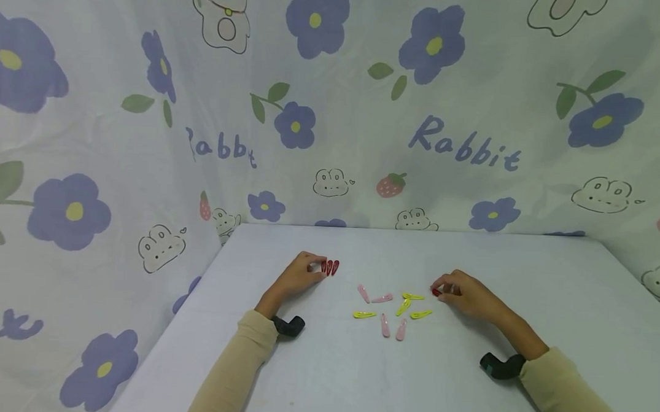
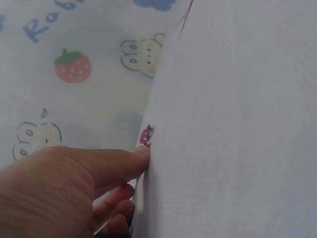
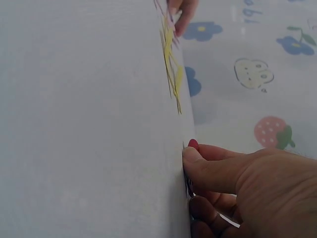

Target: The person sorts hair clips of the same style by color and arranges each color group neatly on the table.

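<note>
Three red snap hair clips (image 1: 330, 267) stand side by side at the back left of the table. My left hand (image 1: 300, 273) is at their left end, its thumb and index finger pinching the leftmost clip at its two ends. In the left wrist view, a bit of red clip (image 2: 145, 135) shows just past the thumb tip. Over on the right, my right hand (image 1: 465, 294) pinches another red hair clip (image 1: 435, 292) between thumb and fingers. Its red end (image 3: 193, 144) sticks out above the thumb in the right wrist view; the rest is mostly hidden.
Between the hands lie several yellow hair clips (image 1: 364, 315) and several pink hair clips (image 1: 385, 325), loosely scattered on the white tabletop (image 1: 366, 386). A patterned cloth (image 1: 362, 109) with flowers and rabbits hangs behind the table and along its sides.
</note>
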### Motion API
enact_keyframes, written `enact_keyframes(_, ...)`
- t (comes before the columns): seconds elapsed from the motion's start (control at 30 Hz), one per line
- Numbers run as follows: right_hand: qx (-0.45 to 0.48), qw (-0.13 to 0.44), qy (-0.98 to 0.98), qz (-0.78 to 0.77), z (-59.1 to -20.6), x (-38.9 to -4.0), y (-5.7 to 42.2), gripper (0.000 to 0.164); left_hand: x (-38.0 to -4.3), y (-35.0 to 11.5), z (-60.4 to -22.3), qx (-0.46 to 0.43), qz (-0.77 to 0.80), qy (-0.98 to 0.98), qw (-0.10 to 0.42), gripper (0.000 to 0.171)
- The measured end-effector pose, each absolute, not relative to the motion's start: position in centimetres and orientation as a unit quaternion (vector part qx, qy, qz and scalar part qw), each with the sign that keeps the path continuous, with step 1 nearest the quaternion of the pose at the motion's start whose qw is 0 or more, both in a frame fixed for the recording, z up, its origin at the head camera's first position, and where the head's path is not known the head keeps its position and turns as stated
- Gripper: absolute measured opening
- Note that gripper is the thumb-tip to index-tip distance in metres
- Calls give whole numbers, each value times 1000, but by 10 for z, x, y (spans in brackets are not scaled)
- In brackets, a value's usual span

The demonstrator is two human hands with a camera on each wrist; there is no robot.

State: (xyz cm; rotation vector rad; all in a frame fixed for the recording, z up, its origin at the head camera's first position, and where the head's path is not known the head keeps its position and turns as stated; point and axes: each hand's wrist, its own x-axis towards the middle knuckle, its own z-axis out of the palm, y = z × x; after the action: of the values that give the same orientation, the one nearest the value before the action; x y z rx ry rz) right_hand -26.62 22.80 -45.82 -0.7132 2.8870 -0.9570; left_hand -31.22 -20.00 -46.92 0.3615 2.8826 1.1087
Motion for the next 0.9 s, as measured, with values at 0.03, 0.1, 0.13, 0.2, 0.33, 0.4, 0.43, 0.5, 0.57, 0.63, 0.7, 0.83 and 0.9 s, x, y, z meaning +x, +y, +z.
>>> enact_keyframes(0.03,-229,9,924,-307,-458,-266,228,21,-312,-200,-469,118,356,927,16,43)
enact_keyframes(0.1,-229,9,923,-308,-459,-266,228,18,-313,-200,-470,120,357,926,15,43)
enact_keyframes(0.13,-230,8,923,-308,-459,-266,229,17,-313,-201,-470,119,358,926,14,43)
enact_keyframes(0.2,-230,9,922,-310,-459,-266,229,15,-313,-201,-470,119,357,926,14,43)
enact_keyframes(0.33,-231,10,922,-311,-460,-267,229,12,-314,-200,-471,118,354,928,13,43)
enact_keyframes(0.4,-232,10,922,-310,-461,-267,229,12,-314,-200,-471,118,353,928,12,42)
enact_keyframes(0.43,-232,11,922,-310,-460,-267,229,12,-314,-200,-471,118,354,928,12,42)
enact_keyframes(0.5,-232,11,922,-309,-460,-267,228,12,-314,-200,-471,118,354,928,12,42)
enact_keyframes(0.57,-232,11,922,-309,-460,-266,228,12,-314,-200,-472,118,353,928,14,42)
enact_keyframes(0.63,-233,10,922,-309,-460,-266,227,11,-314,-200,-472,119,354,928,14,42)
enact_keyframes(0.7,-227,10,924,-306,-459,-266,227,10,-314,-200,-472,120,355,927,14,42)
enact_keyframes(0.83,-207,8,929,-306,-455,-266,227,8,-313,-201,-471,123,357,926,13,42)
enact_keyframes(0.9,-197,3,929,-312,-453,-266,227,8,-314,-201,-471,124,357,926,11,43)
